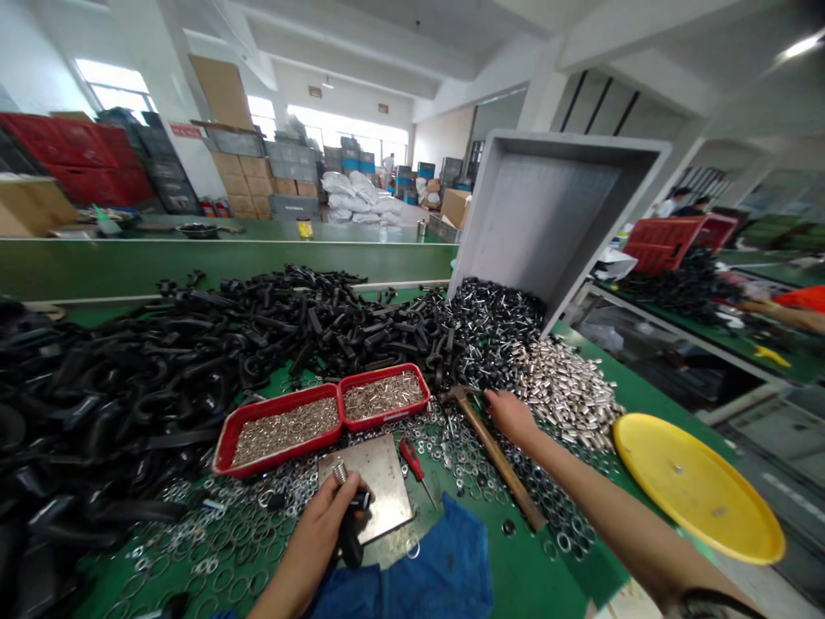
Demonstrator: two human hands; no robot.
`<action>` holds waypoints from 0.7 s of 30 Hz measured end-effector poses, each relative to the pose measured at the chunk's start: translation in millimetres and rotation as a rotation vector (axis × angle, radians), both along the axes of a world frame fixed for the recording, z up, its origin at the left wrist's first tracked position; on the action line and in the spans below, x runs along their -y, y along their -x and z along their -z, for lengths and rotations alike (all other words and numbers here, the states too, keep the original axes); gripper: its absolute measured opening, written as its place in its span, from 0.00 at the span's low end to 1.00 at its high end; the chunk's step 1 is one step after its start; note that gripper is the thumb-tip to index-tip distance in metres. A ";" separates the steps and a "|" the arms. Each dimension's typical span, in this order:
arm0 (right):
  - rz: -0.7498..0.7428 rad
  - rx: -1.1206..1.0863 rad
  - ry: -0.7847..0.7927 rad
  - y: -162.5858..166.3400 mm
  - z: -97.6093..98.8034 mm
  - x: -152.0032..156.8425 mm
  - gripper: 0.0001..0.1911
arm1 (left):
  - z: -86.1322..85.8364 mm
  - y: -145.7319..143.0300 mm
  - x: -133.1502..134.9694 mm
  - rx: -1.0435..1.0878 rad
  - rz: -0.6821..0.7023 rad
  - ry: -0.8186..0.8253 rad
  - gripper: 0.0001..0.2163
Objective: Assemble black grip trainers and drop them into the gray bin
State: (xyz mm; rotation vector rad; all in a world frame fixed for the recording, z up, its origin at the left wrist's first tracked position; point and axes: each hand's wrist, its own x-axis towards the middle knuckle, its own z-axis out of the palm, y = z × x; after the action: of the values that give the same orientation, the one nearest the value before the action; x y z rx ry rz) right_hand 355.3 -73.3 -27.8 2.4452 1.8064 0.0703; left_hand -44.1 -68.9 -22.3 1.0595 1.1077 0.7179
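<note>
Left hand [322, 526] pinches a black part [351, 543], ribbed metal tip [340, 471] above the grip, body below.

Black part [351, 543] partly hidden by left hand [326, 516], blue cloth [444, 563] cropped below

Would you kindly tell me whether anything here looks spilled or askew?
The grey plastic bin stands tipped on its side, small black-and-silver parts heaped at its mouth; silvery metal rings lie strewn across the green tabletop, which looks untidy, though possibly deliberate.

Pale wall [442, 144], bright windows [351, 126]
</note>
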 end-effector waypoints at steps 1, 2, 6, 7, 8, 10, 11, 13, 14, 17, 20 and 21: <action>-0.001 -0.008 -0.008 -0.1 -0.9 2.3 0.11 | 2.6 7.0 -1.0 -0.003 -0.020 0.010 0.23; -0.004 -0.021 -0.018 0.8 -1.1 4.5 0.12 | 5.2 14.3 -2.2 -0.003 -0.042 0.022 0.23; -0.044 -0.115 -0.051 11.6 2.2 9.4 0.16 | 8.4 34.1 -7.5 -0.013 -0.119 0.053 0.25; -0.053 -0.145 -0.060 14.1 2.3 9.2 0.15 | 7.0 35.6 -8.4 -0.018 -0.128 0.052 0.25; -0.057 -0.177 -0.072 15.9 1.2 8.5 0.14 | 5.1 36.1 -9.0 -0.022 -0.137 0.048 0.25; -0.044 -0.240 -0.115 17.4 -5.7 6.3 0.12 | 1.2 35.5 -9.8 -0.016 -0.157 0.039 0.26; -0.031 -0.273 -0.149 18.2 -11.5 5.2 0.11 | -0.4 34.8 -10.1 -0.001 -0.171 0.037 0.25; -0.007 -0.347 -0.238 25.5 -26.2 4.0 0.12 | -2.2 32.3 -11.0 0.060 -0.213 0.041 0.24; -0.006 -0.394 -0.284 34.4 -33.6 4.1 0.13 | -2.9 29.8 -11.3 0.103 -0.243 0.050 0.24; -0.070 -0.579 -0.370 89.5 -47.8 8.4 0.17 | -5.8 13.3 -9.9 0.239 -0.298 0.094 0.22; -0.251 -1.049 -0.423 169.7 -44.7 16.4 0.15 | -12.1 -12.8 -3.0 0.334 -0.231 0.114 0.21; -0.291 -1.262 -0.466 193.9 -41.1 19.0 0.14 | -14.5 -20.6 0.1 0.360 -0.199 0.110 0.21</action>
State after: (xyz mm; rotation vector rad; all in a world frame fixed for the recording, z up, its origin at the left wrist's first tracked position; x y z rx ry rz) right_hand 161.4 -92.3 13.4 2.6749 2.7961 -1.4949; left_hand -23.5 -69.0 -7.8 0.6981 0.9343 0.9534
